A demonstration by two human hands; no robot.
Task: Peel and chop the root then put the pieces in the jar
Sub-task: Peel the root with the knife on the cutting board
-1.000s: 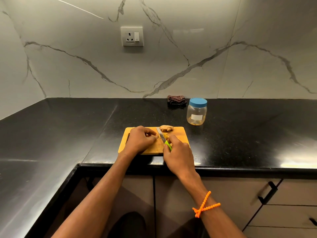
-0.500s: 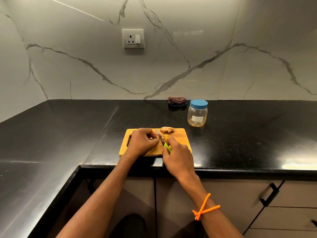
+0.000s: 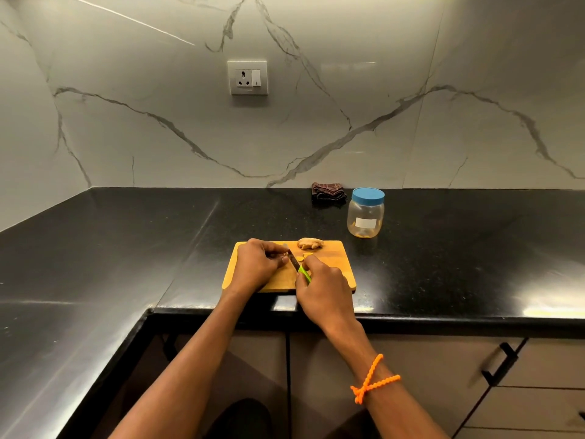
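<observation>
no readable text anywhere; the jar (image 3: 365,217) bears a white label, blank as far as visible.

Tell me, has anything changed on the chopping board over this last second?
Very little. The right hand holds the green-handled knife as before, its blade by the left hand, which keeps its fingers curled over a piece of root I cannot really see. A few cut pieces lie beside the blade. The whole root, the board and the lidded jar have not moved.
</observation>
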